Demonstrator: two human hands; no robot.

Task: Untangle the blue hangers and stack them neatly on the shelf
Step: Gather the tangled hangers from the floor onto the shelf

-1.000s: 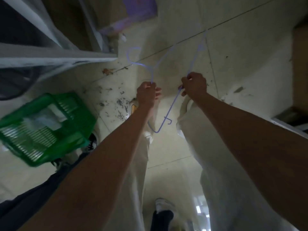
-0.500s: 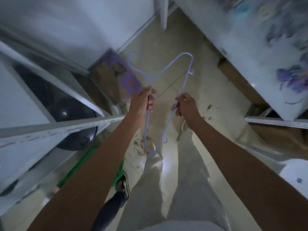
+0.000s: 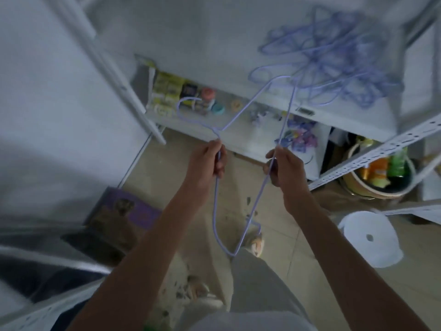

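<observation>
I hold one thin blue hanger [image 3: 253, 103] in front of me, above the floor. My left hand [image 3: 207, 161] is closed around its neck just below the hook, which curls up to the left. My right hand [image 3: 284, 163] pinches the opposite side wire. The hanger's lower corner hangs down between my forearms. A tangled heap of several more blue hangers [image 3: 334, 60] lies on the white shelf top [image 3: 214, 39] ahead, up and to the right of my hands.
A lower shelf [image 3: 241, 130] ahead carries small jars and packets. A perforated metal rail [image 3: 381, 149] crosses at the right, above a bowl of packets [image 3: 379, 173]. A white stool [image 3: 372, 237] stands at the right. A purple box [image 3: 128, 209] sits on the floor at the left.
My view has swung up from the floor to the shelf. The hanger stays in both hands and has been carried closer to the shelf; the tangled heap has come into sight.
</observation>
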